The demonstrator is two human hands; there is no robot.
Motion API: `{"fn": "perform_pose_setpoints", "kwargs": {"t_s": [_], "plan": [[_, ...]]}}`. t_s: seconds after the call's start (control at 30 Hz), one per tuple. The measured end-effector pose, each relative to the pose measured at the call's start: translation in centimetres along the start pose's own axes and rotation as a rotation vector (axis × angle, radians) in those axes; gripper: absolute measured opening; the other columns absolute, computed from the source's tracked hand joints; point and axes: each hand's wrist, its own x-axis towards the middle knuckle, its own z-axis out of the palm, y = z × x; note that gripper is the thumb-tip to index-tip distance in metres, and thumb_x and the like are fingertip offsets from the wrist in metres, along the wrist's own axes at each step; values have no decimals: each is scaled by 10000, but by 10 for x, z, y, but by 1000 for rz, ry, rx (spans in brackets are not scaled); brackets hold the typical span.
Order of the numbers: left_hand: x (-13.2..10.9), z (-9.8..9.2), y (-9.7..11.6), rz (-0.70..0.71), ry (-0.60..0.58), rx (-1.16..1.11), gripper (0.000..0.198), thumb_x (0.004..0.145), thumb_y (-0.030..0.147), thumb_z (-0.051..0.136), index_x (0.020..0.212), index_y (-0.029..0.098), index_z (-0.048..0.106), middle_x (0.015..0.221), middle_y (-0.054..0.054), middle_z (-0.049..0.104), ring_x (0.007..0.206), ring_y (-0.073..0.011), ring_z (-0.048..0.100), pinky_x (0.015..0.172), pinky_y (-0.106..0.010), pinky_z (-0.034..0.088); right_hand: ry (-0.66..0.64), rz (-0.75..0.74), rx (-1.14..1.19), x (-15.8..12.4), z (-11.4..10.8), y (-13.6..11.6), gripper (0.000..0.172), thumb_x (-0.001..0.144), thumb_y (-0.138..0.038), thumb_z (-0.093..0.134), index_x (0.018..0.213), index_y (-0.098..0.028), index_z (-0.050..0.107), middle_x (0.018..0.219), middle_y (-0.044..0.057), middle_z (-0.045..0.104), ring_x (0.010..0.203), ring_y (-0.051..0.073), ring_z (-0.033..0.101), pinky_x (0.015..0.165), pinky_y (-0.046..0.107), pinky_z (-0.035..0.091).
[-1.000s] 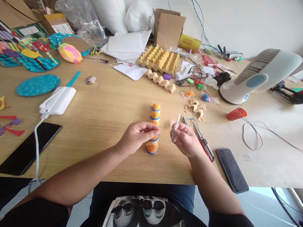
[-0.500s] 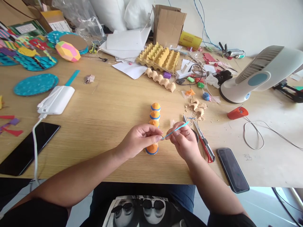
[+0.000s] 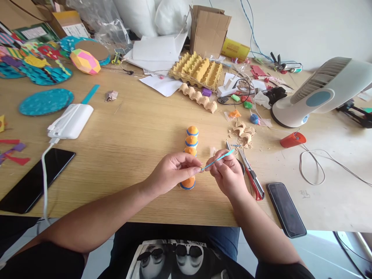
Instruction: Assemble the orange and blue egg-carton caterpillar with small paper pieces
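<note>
A row of orange egg-carton domes with blue rims [image 3: 191, 142] lies on the wooden table [image 3: 130, 135] in front of me. My left hand [image 3: 174, 171] hovers over the near end of the row, fingers pinched on one end of a thin blue strip [image 3: 220, 159]. Just to the right, my right hand [image 3: 228, 174] pinches the same strip further along, so its free end points up and to the right. Both hands nearly touch above the nearest dome.
Red-handled scissors [image 3: 250, 173] and a dark phone [image 3: 286, 209] lie right of my hands. Another phone [image 3: 31, 180] and a white power bank [image 3: 71, 121] sit left. A white fan [image 3: 316, 93], an egg tray [image 3: 197, 70], cardboard scraps [image 3: 244, 131] and coloured paper discs [image 3: 45, 101] crowd the back.
My right hand brought the blue strip from upright down toward my left hand. My left fingers now pinch its lower end. The row of domes stayed in place.
</note>
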Motion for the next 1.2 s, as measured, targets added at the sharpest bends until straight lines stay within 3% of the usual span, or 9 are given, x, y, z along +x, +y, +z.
{"fn": "perform_pose_setpoints", "kwargs": {"t_s": [0.77, 1.2], "plan": [[-1, 0, 3, -48, -2, -54, 206, 820, 338, 784, 950, 180, 753, 854, -35, 723, 776, -126, 653, 668, -221, 539, -27, -52, 39, 1, -2, 3, 176, 866, -320, 715, 895, -233, 564, 662, -9, 677, 476, 89, 419, 476, 231, 293], [0, -1, 1, -52, 14, -32, 227, 803, 353, 810, 945, 182, 762, 856, -31, 729, 767, -124, 656, 672, -225, 541, -24, -39, 97, 0, 0, 0, 126, 861, -279, 700, 885, -229, 587, 701, 11, 717, 473, 83, 386, 496, 239, 269]]}}
